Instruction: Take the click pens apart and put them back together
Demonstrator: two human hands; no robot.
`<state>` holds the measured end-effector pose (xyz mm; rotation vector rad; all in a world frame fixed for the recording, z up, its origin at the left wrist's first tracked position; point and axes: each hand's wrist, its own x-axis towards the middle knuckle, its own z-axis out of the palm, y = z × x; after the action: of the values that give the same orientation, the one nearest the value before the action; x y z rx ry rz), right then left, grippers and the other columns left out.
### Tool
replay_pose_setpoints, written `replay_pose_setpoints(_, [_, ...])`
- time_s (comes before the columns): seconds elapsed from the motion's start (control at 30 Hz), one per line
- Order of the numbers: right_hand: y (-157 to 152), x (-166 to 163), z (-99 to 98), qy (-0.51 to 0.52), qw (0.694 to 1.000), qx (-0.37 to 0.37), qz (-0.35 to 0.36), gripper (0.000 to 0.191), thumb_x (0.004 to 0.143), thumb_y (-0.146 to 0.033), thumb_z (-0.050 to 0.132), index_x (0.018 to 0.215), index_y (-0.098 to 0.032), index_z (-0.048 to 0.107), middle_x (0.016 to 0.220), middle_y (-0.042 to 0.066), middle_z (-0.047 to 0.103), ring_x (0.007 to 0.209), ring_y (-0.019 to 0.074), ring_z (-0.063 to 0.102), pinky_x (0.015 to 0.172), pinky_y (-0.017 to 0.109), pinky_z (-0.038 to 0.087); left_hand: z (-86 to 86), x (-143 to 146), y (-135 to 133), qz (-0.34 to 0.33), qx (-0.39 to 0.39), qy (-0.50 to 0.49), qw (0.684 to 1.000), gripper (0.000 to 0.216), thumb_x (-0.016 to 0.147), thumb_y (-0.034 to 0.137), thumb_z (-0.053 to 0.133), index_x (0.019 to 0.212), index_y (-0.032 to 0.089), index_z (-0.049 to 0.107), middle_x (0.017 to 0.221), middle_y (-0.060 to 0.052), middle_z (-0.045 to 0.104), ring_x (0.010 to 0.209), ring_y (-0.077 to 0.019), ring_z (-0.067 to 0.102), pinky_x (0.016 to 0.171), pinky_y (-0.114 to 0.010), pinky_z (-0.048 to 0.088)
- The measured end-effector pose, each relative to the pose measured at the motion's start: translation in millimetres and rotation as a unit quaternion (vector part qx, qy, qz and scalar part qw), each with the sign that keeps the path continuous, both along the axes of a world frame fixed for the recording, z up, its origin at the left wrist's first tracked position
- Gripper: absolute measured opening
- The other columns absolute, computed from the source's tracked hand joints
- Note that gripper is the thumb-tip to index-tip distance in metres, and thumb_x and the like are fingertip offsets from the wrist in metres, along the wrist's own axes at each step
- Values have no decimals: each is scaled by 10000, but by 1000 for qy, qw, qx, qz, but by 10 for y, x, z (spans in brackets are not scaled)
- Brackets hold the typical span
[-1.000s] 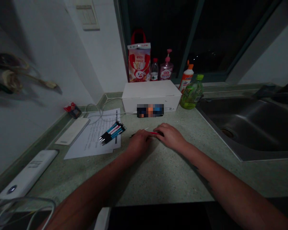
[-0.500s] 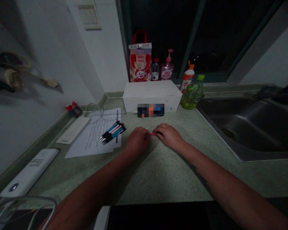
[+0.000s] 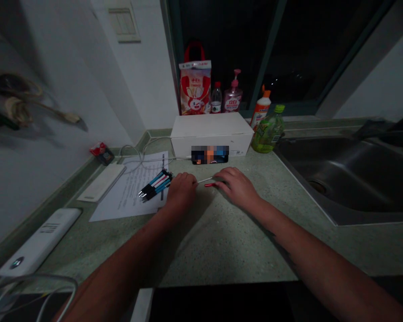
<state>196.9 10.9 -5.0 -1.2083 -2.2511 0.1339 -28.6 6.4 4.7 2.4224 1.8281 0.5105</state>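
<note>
My left hand (image 3: pixel 182 190) is closed, its fingertips pinching one end of a thin white stick (image 3: pixel 205 180) that looks like a pen refill. The stick's other end reaches the index fingertip of my right hand (image 3: pixel 237 185). A short red pen barrel (image 3: pixel 209 184) points out from my right thumb and fingers, just above the counter. How deep it sits in the grip is hidden. Left of my left hand, a bunch of blue, black and red pens (image 3: pixel 156 184) lies on printed paper (image 3: pixel 121 203).
A phone (image 3: pixel 210 156) leans against a white box (image 3: pixel 211 127), a cable at its left. Bottles (image 3: pixel 267 129) and a red bag (image 3: pixel 195 87) stand behind. The sink (image 3: pixel 356 174) is at right. A white flat box (image 3: pixel 102 182) and a long white device (image 3: pixel 42 241) lie left.
My left hand has moved left, away from my right hand. The red barrel, formerly between both hands, now extends only from the right. The white stick now spans the gap between the hands.
</note>
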Motion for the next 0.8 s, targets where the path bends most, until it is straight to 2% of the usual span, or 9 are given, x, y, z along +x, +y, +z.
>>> replay_pose_setpoints(0.07, [-39, -34, 44, -14, 1000, 13, 17, 213, 1025, -281, 657, 1205, -203, 741, 1149, 111, 721, 1088, 264, 614, 948, 399, 477, 28, 48, -38, -33, 2, -16, 999, 120, 982, 197, 605, 982, 180, 724, 1002, -117, 730, 990, -295, 631, 896, -422, 454])
replay_pose_setpoints(0.23, [-72, -72, 62, -73, 997, 15, 36, 170, 1047, -263, 609, 1063, -227, 774, 991, 78, 722, 970, 246, 598, 862, 376, 446, 35, 108, -87, -96, -2, -38, 995, 113, 975, 235, 640, 1007, 214, 746, 1009, -93, 747, 1006, -287, 640, 924, -426, 455])
replay_pose_setpoints(0.47, [46, 151, 37, -38, 998, 15, -39, 181, 1025, -234, 605, 990, -210, 781, 984, 100, 707, 968, 270, 609, 856, 405, 480, -6, -40, 1, -61, 13, -48, 997, 179, 929, 204, 646, 1080, 227, 740, 1070, -110, 742, 1052, -305, 623, 961, -454, 450])
replay_pose_setpoints(0.6, [53, 155, 17, -19, 999, 7, -31, 186, 1025, -238, 601, 987, -239, 783, 960, 79, 700, 968, 255, 621, 863, 392, 490, -10, -40, -3, -71, 14, -68, 995, 171, 954, 252, 618, 1048, 241, 761, 1048, -99, 740, 1027, -290, 631, 939, -439, 463])
replay_pose_setpoints(0.8, [18, 125, 46, -45, 999, -24, -11, 137, 1007, -227, 645, 990, -213, 781, 970, 87, 716, 957, 250, 635, 857, 375, 482, -12, 4, -34, -94, 1, -74, 993, 205, 963, 250, 581, 982, 220, 783, 976, -97, 736, 971, -276, 644, 895, -429, 480])
